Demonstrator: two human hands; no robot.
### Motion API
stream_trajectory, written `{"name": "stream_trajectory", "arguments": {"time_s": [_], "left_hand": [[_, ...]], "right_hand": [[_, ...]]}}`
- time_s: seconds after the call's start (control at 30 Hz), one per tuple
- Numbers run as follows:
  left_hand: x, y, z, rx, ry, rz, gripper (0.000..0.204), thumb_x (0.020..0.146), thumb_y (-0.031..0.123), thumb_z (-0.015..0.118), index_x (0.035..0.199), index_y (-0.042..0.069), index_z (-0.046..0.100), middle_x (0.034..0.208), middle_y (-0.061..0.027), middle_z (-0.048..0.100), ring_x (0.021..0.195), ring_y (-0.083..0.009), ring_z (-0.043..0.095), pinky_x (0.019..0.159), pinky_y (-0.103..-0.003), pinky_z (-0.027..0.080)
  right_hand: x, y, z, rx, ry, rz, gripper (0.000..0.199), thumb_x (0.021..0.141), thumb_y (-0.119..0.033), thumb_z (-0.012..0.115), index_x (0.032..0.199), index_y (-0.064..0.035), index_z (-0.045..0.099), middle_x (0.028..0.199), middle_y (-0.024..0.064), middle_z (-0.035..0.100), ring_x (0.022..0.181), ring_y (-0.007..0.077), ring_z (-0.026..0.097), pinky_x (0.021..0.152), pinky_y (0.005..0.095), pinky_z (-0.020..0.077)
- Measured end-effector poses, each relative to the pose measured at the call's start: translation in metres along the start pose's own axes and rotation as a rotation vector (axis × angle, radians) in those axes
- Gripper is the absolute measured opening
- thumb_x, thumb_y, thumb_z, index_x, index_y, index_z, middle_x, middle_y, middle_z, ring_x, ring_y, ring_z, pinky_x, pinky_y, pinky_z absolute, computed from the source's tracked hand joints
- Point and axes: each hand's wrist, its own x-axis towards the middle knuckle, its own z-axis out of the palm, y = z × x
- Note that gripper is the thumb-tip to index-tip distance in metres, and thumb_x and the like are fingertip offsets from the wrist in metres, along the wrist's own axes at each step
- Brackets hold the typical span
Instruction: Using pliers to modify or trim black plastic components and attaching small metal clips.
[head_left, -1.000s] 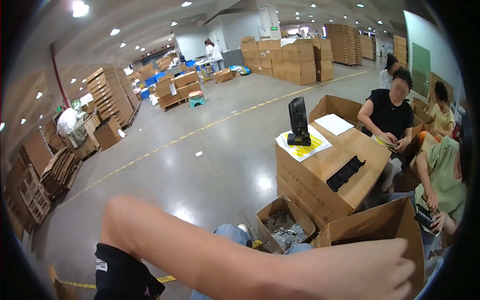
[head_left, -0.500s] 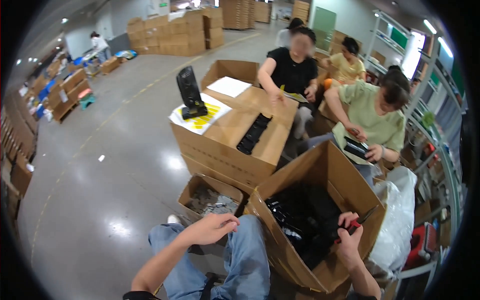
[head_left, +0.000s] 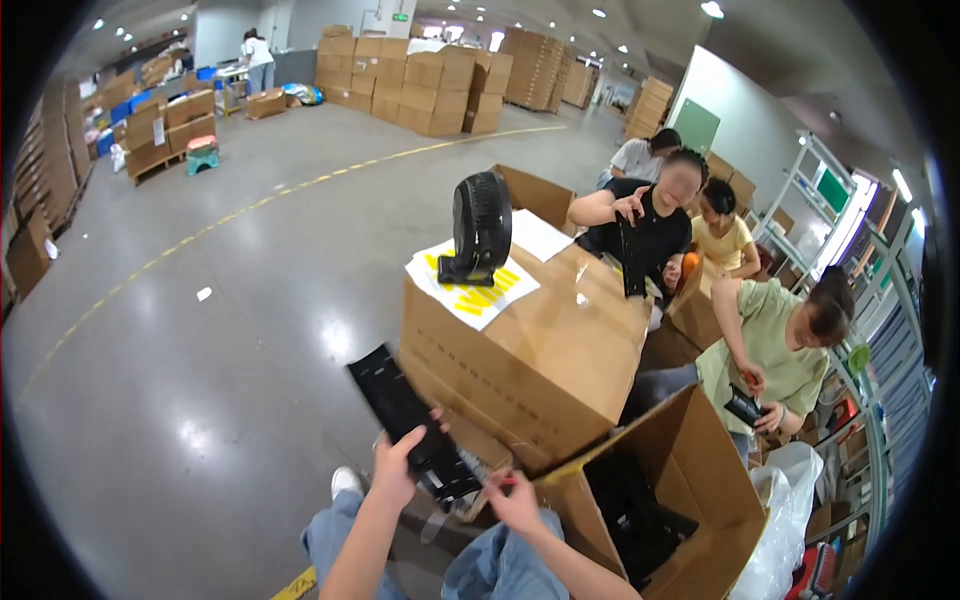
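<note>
Left hand (head_left: 397,470) is raised from the near edge, forearm angled up from bottom centre, fingers wrapped around the lower part of a long black flat part (head_left: 410,420). Right hand (head_left: 512,497) comes in from the lower right, forearm running up-left; its fingers are pinched on the near end of the same part, next to a clear plastic wrap (head_left: 440,515) hanging below. A small red spot is seen at the right fingertips; what it is cannot be told.

The black flat part is held above the person's jeans-clad knees (head_left: 495,565), just near and left of the large closed carton (head_left: 530,350). Its long axis runs diagonally, the far end pointing up-left, the near end down-right toward the right hand. The broad face is turned up toward the camera.

An open carton (head_left: 690,480) with black items inside is seen just right of the right hand. On the large carton a black fan (head_left: 480,228) stands on white and yellow sheets (head_left: 478,290). Three seated people are seen at far right, one in a black shirt (head_left: 650,235) holding up a black strip, one in a green shirt (head_left: 775,345).
</note>
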Motion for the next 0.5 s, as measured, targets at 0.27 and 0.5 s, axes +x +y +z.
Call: {"name": "stream_trajectory", "arguments": {"time_s": [0.27,0.5], "left_hand": [[0.005,0.003,-0.052,0.141,0.381,-0.205,0.035,0.077,0.002,0.053,0.111,-0.002,0.055,0.096,-0.0154,0.067,0.086,-0.0259,0.064,0.077,-0.039,0.053],[0.015,-0.032,-0.064,0.313,0.423,-0.240,0.022,0.079,0.010,0.067,0.096,-0.002,0.064,0.083,-0.0058,0.065,0.073,-0.0155,0.061,0.068,-0.029,0.049]], "right_hand": [[0.121,0.199,0.115,-0.984,-0.727,0.601,0.049,0.077,-0.030,0.058,0.120,-0.0079,0.059,0.126,0.0238,0.053,0.112,0.0372,0.055,0.092,0.0458,0.0459],[0.099,0.332,0.115,-0.960,-0.568,0.814,0.099,0.079,-0.038,0.064,0.148,-0.0232,-0.005,0.150,0.0194,0.021,0.131,0.0361,0.035,0.104,0.0474,0.0335]]}}
